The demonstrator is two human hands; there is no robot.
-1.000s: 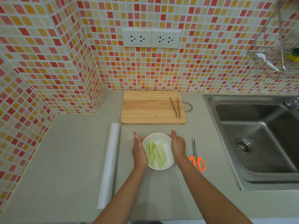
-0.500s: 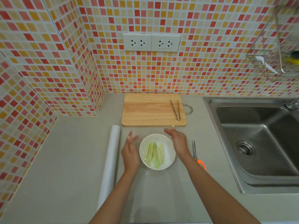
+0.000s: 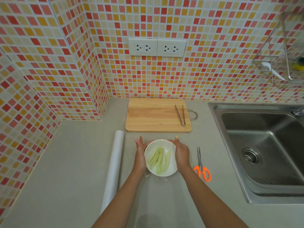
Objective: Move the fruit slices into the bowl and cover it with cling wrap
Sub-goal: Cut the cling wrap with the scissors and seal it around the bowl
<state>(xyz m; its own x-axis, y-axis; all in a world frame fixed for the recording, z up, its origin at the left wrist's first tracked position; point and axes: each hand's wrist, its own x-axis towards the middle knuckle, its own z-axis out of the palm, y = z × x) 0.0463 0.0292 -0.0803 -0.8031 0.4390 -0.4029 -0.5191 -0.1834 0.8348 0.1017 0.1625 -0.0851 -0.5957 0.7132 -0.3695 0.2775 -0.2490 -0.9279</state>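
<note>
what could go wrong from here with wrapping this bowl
The cling wrap sheet lies under the bowl and is nearly invisible, so it may fold and stick to itself when lifted. Both hands, left hand and right hand, press the bowl's sides; a tilt could spill the fruit slices. The scissors lie close to the right wrist.

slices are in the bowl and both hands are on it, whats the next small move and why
Probably press the film down around the rim. The left hand and right hand flank the round white bowl of pale green fruit slices. A clear sheet of cling wrap seems to trail toward the camera, with the wooden cutting board bare of fruit.
</note>
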